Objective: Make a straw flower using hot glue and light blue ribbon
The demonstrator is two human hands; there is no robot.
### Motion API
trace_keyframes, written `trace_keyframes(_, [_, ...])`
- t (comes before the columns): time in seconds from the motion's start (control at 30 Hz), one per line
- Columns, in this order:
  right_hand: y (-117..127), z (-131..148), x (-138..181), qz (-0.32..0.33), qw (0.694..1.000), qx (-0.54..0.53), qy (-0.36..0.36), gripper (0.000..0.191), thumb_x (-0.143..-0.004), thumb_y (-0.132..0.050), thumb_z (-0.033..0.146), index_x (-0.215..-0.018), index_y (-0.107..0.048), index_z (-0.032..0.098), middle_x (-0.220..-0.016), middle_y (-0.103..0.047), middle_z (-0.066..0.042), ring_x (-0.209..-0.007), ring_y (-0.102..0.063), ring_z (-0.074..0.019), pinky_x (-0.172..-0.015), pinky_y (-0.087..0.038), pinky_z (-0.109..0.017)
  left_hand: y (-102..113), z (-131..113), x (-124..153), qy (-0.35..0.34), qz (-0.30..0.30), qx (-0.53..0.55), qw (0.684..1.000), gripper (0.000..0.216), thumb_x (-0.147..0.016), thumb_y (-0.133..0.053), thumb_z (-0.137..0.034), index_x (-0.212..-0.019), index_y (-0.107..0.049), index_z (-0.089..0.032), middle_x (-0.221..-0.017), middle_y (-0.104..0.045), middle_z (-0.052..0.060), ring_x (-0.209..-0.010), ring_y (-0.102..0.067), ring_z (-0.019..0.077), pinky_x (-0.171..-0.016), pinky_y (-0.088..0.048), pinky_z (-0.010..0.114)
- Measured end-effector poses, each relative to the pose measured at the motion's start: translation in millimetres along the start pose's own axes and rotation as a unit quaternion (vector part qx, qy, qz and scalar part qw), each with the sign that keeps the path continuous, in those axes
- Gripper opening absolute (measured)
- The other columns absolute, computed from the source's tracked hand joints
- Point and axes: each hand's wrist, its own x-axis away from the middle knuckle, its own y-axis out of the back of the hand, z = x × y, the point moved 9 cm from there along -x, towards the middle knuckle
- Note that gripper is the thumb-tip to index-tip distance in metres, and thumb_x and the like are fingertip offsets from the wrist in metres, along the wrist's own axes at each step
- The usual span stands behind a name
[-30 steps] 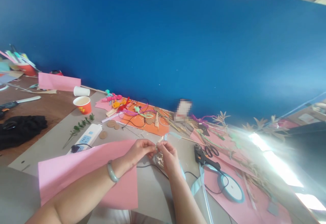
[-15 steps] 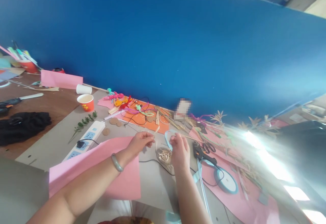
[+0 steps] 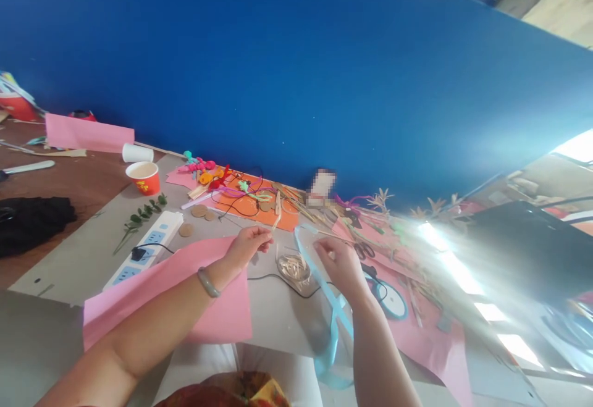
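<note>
My left hand (image 3: pixel 250 243), with a jade bangle on the wrist, pinches a thin pale straw strip (image 3: pixel 276 222) above a pink paper sheet (image 3: pixel 185 289). My right hand (image 3: pixel 340 262) is closed on a light blue ribbon (image 3: pixel 324 299) that runs from near the strip down toward my lap. Between the hands sits a small clear dish (image 3: pixel 293 267) with several straw pieces in it. A black cable (image 3: pixel 282 282) lies on the table under the hands.
A white power strip (image 3: pixel 148 246), a green sprig (image 3: pixel 139 218), a red paper cup (image 3: pixel 143 177) and cork discs (image 3: pixel 199 211) lie to the left. An orange sheet (image 3: pixel 259 206) with pipe-cleaner figures, scissors (image 3: pixel 364 249), a ribbon spool (image 3: pixel 391 299) and dried stems lie beyond. Blue wall behind.
My hands, joined a second ago over the dish, have come apart. The right hand has moved right and lifted the blue ribbon. The view has shifted right.
</note>
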Motion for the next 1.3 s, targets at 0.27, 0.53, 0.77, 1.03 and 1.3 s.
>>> trace_keyframes(0.27, [-41.5, -36.9, -2.8, 0.117, 0.965, 0.223, -0.068, 0.037, -0.085, -0.052, 0.045, -0.06, -0.063, 0.02, -0.059, -0.066, -0.005, -0.06, -0.06, -0.0192, -0.061, -0.033, -0.028, 0.7, -2.7, 1.7, -0.002, -0.011, -0.014, 1.0, 0.022, -0.065, -0.072, -0.032, -0.073, -0.065, -0.014, -0.068, -0.067, 0.004, -0.054, -0.056, 0.0093, -0.055, -0.046, 0.022])
trace_keyframes(0.53, [-65.7, -57.0, 0.0, 0.18, 0.954, 0.214, -0.111, 0.019, -0.08, -0.059, 0.032, -0.068, -0.067, 0.019, -0.068, -0.068, -0.006, -0.065, -0.059, -0.0191, -0.058, -0.028, -0.027, -3.1, -1.1, 3.3, 0.005, -0.002, -0.008, 1.0, 0.023, -0.064, -0.073, -0.033, -0.072, -0.063, -0.014, -0.067, -0.066, 0.004, -0.055, -0.056, 0.0092, -0.055, -0.045, 0.022])
trace_keyframes(0.77, [-72.7, -61.2, 0.3, 0.164, 0.965, 0.175, -0.109, 0.007, -0.074, -0.061, 0.022, -0.072, -0.066, 0.019, -0.069, -0.069, -0.003, -0.06, -0.056, -0.0145, -0.055, -0.028, -0.024, -4.7, -1.2, 3.8, -0.008, 0.01, -0.018, 1.0, 0.023, -0.066, -0.072, -0.034, -0.073, -0.062, -0.014, -0.07, -0.066, 0.005, -0.057, -0.056, 0.0098, -0.056, -0.045, 0.022])
trace_keyframes(1.03, [-61.1, -51.7, -0.1, 0.121, 0.984, 0.097, -0.091, 0.011, -0.073, -0.055, 0.019, -0.067, -0.064, 0.019, -0.068, -0.067, -0.001, -0.059, -0.055, -0.0136, -0.056, -0.032, -0.023, -4.1, 1.9, 1.5, -0.014, 0.017, -0.014, 1.0, 0.027, -0.065, -0.074, -0.036, -0.077, -0.063, -0.015, -0.072, -0.067, 0.005, -0.06, -0.057, 0.0112, -0.059, -0.045, 0.023])
trace_keyframes(1.3, [-61.9, -8.6, -1.9, 0.041, 0.933, -0.341, -0.107, 0.022, -0.07, -0.069, 0.039, -0.067, -0.062, 0.018, -0.054, -0.054, 0.004, -0.051, -0.047, -0.0112, -0.053, -0.036, -0.024, -6.9, -3.9, 7.7, -0.011, 0.001, 0.013, 1.0, 0.026, -0.06, -0.079, -0.033, -0.075, -0.068, -0.015, -0.067, -0.064, 0.001, -0.062, -0.058, 0.0106, -0.066, -0.046, 0.024])
